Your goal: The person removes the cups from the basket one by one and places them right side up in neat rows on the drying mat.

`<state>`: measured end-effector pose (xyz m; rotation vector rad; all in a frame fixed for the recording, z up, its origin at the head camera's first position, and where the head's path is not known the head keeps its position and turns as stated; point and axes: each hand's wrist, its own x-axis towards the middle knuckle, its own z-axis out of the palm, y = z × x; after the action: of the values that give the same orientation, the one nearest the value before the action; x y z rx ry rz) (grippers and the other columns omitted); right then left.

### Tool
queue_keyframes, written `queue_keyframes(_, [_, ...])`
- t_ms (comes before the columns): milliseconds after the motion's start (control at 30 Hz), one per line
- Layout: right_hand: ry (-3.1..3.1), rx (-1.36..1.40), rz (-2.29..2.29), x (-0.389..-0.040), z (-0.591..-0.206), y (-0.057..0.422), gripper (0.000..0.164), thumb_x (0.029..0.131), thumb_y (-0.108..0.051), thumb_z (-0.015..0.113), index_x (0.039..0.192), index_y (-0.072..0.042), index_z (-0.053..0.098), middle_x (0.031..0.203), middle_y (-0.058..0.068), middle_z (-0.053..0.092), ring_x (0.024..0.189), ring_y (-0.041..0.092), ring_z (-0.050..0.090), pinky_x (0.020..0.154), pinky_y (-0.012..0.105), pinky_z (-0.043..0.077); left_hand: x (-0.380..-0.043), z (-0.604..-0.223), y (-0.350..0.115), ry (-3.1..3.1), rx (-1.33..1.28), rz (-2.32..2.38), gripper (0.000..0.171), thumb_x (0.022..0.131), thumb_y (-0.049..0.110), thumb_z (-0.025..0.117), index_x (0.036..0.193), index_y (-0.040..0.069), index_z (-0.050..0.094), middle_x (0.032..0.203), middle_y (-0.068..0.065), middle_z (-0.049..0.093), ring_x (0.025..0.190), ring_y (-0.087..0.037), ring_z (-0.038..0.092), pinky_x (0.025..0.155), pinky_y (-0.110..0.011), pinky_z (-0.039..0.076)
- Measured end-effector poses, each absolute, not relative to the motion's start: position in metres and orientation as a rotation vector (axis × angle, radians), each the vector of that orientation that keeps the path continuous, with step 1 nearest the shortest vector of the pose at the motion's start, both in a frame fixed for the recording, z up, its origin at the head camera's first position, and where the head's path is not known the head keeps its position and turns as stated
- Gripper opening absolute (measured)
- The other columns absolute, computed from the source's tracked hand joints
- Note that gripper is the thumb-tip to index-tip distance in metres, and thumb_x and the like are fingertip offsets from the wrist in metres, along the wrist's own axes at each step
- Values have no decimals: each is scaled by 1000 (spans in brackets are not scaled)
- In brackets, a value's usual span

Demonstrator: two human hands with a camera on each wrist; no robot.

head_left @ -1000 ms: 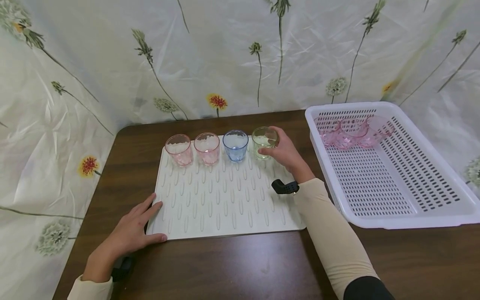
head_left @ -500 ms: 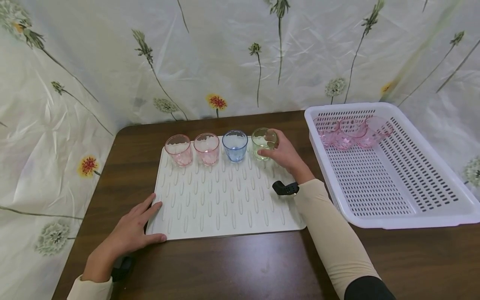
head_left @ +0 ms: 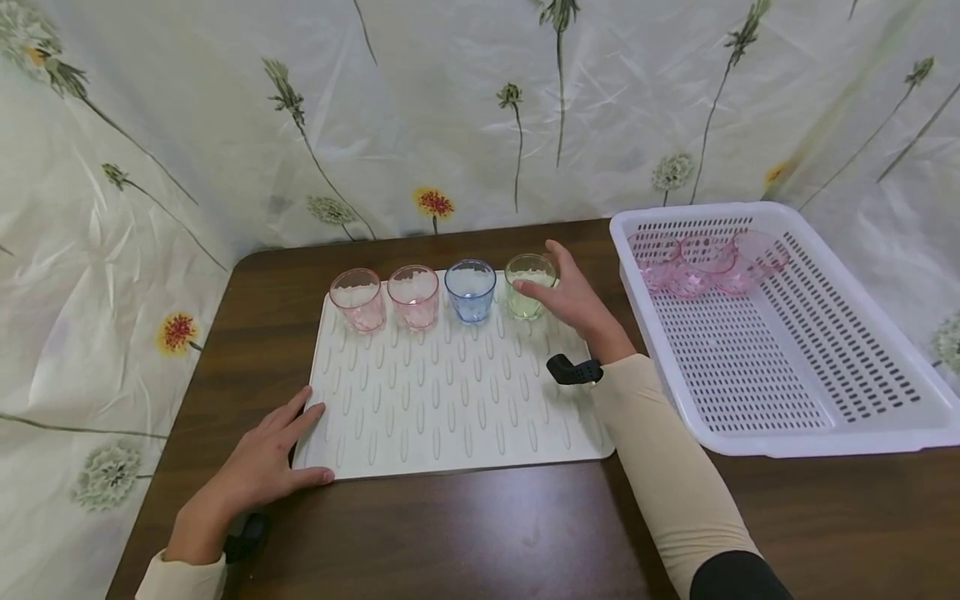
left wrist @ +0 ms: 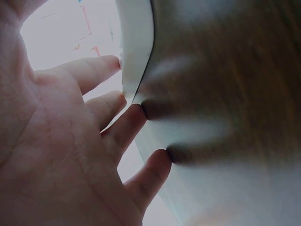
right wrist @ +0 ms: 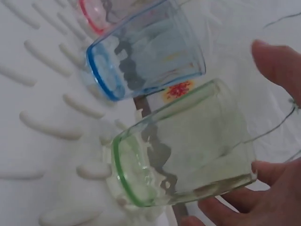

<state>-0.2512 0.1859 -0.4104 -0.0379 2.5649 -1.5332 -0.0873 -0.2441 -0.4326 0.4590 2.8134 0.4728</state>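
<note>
The head view crops the white basket (head_left: 757, 367); the right wrist view, a pink glass (right wrist: 120, 12).

Cream it was, that sleeve (head_left: 663, 467) at lower right, a black section (head_left: 738, 577) below; cream cuff (head_left: 180, 577) lower left, and black wrist mounts (head_left: 573, 372) too!

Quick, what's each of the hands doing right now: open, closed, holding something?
Left hand: open, fingers spread at the white mat's left edge.
Right hand: open, thumb clear of the green glass; whether a fingertip touches is unclear.
</note>
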Motion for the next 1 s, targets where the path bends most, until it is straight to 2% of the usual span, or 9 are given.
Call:
queue_keyframes(133, [2646,-49,-1556,-249,-404,181,94,91,-49,66,161,-22,9,167,8,18,155,31,18,120,59,24,-88,-434,-244,2812,454,463,95,75,55,79,149,6,44,162,-22,26,141,-49,34,103,-69,36])
queue_keyframes(333, [2777,23,-1628,-244,-387,169,80,95,-41,63,158,-16,22,163,11,28,151,31,26,120,57,27,-88,-434,-244,2818,467,457,95,75,55,79,148,5,45,161,-23,27,141,-48,35,103,-68,37])
queue_keyframes(467, [2804,41,-1720,-239,-366,161,71,96,-36,62,155,-12,29,159,11,35,149,29,31,118,53,31,-88,-434,-244,2822,472,450,94,75,56,79,148,5,45,161,-23,28,141,-48,36,103,-67,38])
queue_keyframes(667, [2815,29,-1751,-226,-331,160,61,97,-30,61,151,-14,38,156,7,42,148,24,34,118,49,32,-90,-437,-245,2831,493,445,95,75,56,78,148,6,45,161,-23,28,140,-48,37,102,-66,39])
queue_keyframes(1000, [2925,-71,-1521,-196,-277,180,60,96,-33,61,149,-16,40,154,8,45,144,26,38,115,49,34,-89,-439,-247,2834,483,468,94,76,55,78,148,5,44,161,-23,28,140,-48,35,101,-68,38])
